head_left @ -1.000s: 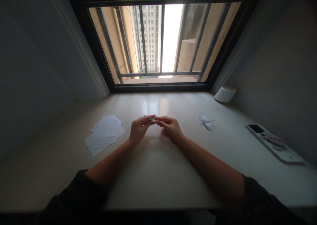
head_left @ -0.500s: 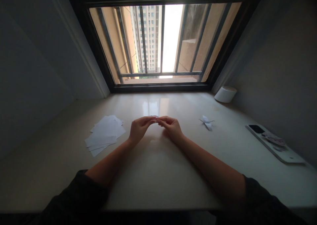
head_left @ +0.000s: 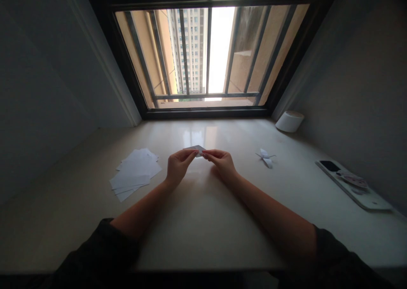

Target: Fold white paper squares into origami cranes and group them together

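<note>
Two hands (head_left: 178, 166), one held paper (head_left: 199, 147), one folded paper figure (head_left: 264, 155), one pile of sheets (head_left: 135, 169), one white cylinder (head_left: 289, 122), one phone (head_left: 369, 198).

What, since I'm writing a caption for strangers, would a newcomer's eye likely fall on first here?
Probably the bright, barred window at the top centre, as the room around it is dim. Next, perhaps, the left hand and right hand, pinching a small piece of paper between them below it. Then the fanned white sheets to their left and the folded paper shape to their right.
</note>
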The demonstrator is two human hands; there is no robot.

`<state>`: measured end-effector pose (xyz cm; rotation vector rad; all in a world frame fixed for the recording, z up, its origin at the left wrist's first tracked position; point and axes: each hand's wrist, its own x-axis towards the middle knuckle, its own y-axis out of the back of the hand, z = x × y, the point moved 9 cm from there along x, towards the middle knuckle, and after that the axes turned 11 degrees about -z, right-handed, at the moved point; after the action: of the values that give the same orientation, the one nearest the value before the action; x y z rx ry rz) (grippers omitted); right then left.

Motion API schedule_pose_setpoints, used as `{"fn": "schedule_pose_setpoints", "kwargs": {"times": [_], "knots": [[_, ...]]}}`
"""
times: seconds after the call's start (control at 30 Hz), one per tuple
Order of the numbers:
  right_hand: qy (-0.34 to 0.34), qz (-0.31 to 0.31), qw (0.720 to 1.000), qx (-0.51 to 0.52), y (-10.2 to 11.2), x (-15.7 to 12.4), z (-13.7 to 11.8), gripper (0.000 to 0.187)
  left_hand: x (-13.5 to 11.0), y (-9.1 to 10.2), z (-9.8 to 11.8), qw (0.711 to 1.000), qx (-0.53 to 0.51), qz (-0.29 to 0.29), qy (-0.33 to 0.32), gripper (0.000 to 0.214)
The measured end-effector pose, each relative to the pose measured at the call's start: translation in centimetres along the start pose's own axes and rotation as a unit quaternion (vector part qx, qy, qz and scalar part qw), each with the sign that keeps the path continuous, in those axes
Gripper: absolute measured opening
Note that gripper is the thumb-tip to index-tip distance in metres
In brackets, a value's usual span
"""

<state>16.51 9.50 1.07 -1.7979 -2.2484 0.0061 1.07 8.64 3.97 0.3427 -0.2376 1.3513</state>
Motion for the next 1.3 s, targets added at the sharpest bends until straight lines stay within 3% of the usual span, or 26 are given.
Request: {"fn": "schedule_pose_setpoints", "kwargs": {"times": [0.4, 0.77, 1.3], "knots": [[0.003, 0.021, 0.999, 0.025, 0.3, 0.1, 0.3, 0.025, -0.3, 0.0, 0.6, 0.999, 0.008, 0.016, -0.033, 0.021], [0.0, 0.031, 0.998, 0.058, 0.4, 0.1, 0.7, 0.026, -0.4, -0.1, 0.2, 0.999, -0.029, 0.021, -0.024, 0.022], [-0.005, 0.012, 0.996, 0.093, 0.1, 0.2, 1.3, 0.02, -0.6, 0.1, 0.4, 0.999, -0.014, 0.029, -0.035, 0.017]]}}
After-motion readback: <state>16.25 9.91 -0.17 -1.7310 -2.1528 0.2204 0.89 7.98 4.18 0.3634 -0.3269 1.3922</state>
